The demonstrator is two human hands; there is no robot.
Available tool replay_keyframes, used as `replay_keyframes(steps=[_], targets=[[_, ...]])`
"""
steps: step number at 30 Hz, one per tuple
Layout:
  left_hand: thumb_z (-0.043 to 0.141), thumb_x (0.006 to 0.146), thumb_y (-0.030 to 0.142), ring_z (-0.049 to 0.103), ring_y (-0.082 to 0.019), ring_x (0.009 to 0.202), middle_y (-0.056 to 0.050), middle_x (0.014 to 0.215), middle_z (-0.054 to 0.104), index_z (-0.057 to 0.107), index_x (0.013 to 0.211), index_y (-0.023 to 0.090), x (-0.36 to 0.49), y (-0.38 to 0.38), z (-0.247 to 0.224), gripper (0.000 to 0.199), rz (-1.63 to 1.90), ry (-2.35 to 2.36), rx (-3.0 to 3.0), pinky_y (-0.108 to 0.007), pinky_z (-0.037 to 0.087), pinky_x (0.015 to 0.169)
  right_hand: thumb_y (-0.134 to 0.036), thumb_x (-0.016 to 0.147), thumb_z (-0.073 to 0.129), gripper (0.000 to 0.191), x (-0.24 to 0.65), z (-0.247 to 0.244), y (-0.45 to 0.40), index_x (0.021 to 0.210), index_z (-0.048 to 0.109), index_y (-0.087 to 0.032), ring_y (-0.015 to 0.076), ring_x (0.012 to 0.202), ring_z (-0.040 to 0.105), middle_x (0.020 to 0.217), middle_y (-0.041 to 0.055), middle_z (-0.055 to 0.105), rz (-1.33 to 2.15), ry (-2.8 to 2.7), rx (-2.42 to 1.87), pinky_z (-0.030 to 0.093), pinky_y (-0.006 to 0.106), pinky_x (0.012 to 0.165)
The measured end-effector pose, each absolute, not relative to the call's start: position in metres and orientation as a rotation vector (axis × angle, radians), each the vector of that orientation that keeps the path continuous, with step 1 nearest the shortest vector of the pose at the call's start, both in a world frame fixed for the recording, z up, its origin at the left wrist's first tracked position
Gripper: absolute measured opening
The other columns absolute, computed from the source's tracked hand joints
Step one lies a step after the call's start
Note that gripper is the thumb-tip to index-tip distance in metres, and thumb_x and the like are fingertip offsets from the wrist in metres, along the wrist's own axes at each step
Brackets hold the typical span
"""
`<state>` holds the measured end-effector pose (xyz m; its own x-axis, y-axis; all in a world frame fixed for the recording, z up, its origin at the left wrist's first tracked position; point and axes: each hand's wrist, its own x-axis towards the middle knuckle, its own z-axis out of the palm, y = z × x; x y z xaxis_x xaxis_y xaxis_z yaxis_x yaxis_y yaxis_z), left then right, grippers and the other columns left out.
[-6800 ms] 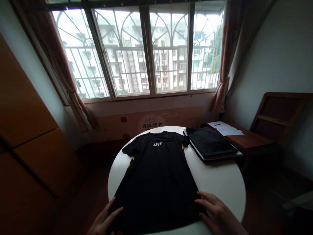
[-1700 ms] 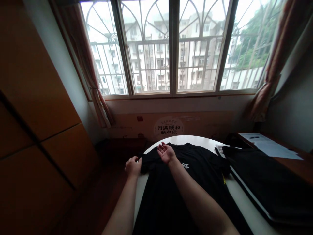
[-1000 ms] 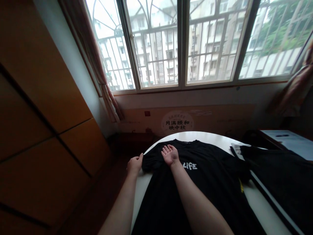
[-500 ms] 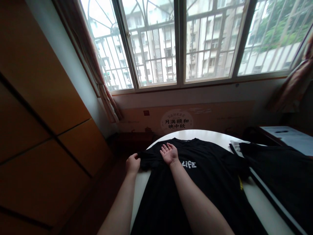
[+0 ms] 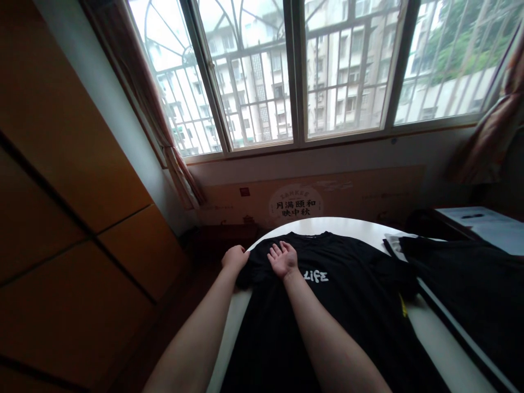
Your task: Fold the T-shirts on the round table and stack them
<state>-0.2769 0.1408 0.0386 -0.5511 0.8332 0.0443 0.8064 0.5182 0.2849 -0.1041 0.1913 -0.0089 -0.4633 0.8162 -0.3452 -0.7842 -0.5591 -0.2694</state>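
Note:
A black T-shirt with white lettering on its chest lies spread on a white round-edged table, collar towards the window. At the shirt's left sleeve edge, my left hand is closed, fingers curled on the sleeve cloth; its fingertips are partly hidden. My right hand lies palm up on the upper chest beside the lettering, fingers loosely spread and holding nothing. The right forearm crosses over the shirt body.
Another dark garment with a pale stripe lies on the table's right side. Beyond it, papers rest on a separate surface. An orange-brown cabinet stands at left, and a barred window is ahead.
My left hand has moved right and slightly away from me, bringing the sleeve end in towards the shirt's shoulder. My right hand has stayed nearly in place.

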Motion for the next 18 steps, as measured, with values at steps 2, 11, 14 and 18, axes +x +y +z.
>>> replay_keyframes(steps=[2,11,14,18], targets=[[0.071,0.075,0.038,0.072,-0.030,0.089,-0.013,0.096,0.077,0.073,0.083,0.021,-0.288,0.152,0.038,0.019,0.333,2.628,1.389,-0.032,0.050,0.071,-0.031,0.084,0.054,0.033,-0.104,-0.008,0.192,0.117,0.055,-0.027,0.0204,0.136,0.051,0.133,0.0110,0.059,2.098,-0.079,-0.541,0.037,0.046,0.113],[0.061,0.085,0.042,0.071,-0.029,0.099,-0.015,0.104,0.076,0.068,0.091,0.019,-0.320,0.156,0.032,0.024,0.363,2.641,1.380,-0.031,0.050,0.075,-0.031,0.084,0.055,0.034,-0.105,-0.009,0.193,0.117,0.056,-0.026,0.0198,0.137,0.049,0.137,0.0104,0.057,2.099,-0.050,-0.527,0.036,0.044,0.114],[0.072,0.075,0.045,0.072,-0.029,0.082,-0.014,0.085,0.077,0.069,0.073,0.017,-0.324,0.154,0.032,0.028,0.368,2.556,1.351,-0.029,0.049,0.065,-0.031,0.084,0.055,0.034,-0.104,-0.008,0.192,0.117,0.056,-0.027,0.0198,0.137,0.050,0.136,0.0104,0.058,2.096,-0.049,-0.527,0.037,0.045,0.113],[0.075,0.071,0.027,0.069,-0.021,0.066,-0.006,0.067,0.073,0.068,0.064,0.017,-0.328,0.155,0.035,0.014,0.417,2.454,1.373,-0.024,0.045,0.055,-0.030,0.084,0.054,0.033,-0.104,-0.008,0.192,0.117,0.056,-0.027,0.0196,0.137,0.050,0.136,0.0101,0.058,2.101,-0.050,-0.527,0.037,0.045,0.113]])
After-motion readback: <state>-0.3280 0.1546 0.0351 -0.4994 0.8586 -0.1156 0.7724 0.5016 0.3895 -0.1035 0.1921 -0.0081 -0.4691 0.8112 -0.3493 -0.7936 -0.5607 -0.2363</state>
